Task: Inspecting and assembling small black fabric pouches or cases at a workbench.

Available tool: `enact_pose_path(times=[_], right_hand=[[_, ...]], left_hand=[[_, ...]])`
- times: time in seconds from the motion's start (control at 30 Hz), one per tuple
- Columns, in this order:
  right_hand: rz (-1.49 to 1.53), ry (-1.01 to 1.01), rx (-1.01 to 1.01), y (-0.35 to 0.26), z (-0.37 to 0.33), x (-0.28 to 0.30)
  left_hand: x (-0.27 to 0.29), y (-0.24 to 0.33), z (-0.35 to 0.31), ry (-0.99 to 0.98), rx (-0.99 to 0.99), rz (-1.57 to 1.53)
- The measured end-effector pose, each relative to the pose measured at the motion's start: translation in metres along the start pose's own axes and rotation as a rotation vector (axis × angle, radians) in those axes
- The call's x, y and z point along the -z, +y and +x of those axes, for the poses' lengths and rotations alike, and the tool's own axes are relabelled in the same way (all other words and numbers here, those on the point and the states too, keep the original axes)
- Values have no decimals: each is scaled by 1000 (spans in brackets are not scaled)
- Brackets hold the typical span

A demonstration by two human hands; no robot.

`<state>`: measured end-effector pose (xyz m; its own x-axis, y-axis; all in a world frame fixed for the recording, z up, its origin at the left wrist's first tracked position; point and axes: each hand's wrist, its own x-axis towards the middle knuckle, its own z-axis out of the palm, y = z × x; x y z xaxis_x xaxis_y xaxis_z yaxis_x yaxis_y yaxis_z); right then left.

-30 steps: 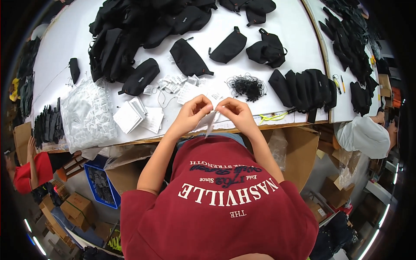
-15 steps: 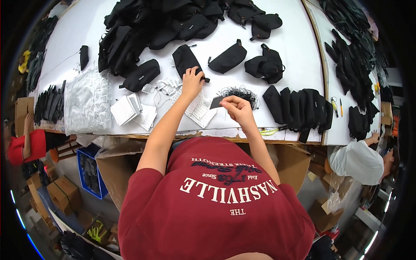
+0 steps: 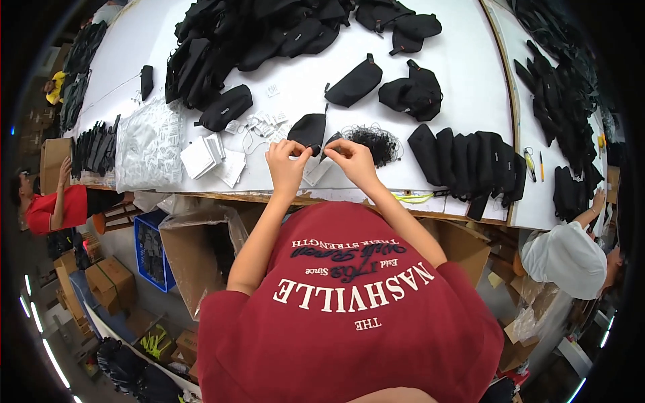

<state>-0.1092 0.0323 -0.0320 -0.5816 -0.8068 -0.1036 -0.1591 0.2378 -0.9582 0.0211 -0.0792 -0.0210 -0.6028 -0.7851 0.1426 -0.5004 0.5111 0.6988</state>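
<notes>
Close to the table's front edge, my left hand (image 3: 287,168) pinches the near end of a small black zip pouch (image 3: 309,128), which lies in front of it. My right hand (image 3: 355,164) is just beside it, fingertips closed on a dark card tag (image 3: 331,141). Tag and pouch end are almost together; whether they touch I cannot tell. White printed sheets (image 3: 314,176) lie partly hidden under my hands. Beyond my right hand is a tangle of thin black strings (image 3: 376,144).
Black pouches form a big heap (image 3: 222,40) at the back, with a row of pouches (image 3: 463,161) at right. Left are stacked white cards (image 3: 201,158) and a clear bag of white labels (image 3: 149,144). People in red (image 3: 57,205) and white (image 3: 564,262) work at either side.
My left hand has drawn the pouch toward me and now grips its near end. My right hand has brought the dark tag left, up to the pouch.
</notes>
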Motion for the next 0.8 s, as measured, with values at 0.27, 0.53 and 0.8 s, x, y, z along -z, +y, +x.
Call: enact_pose_path(times=[0.27,0.53,0.8], right_hand=[[-126,-132,148,-9,0,-4],[486,-314,-117,-10,-4,14],[604,-323,-33,-46,-13,46]], left_hand=[[-1,-5,-14,-98,237,-503],[16,15,-20,53,239,-596],[38,47,-18,-270,299,-935]])
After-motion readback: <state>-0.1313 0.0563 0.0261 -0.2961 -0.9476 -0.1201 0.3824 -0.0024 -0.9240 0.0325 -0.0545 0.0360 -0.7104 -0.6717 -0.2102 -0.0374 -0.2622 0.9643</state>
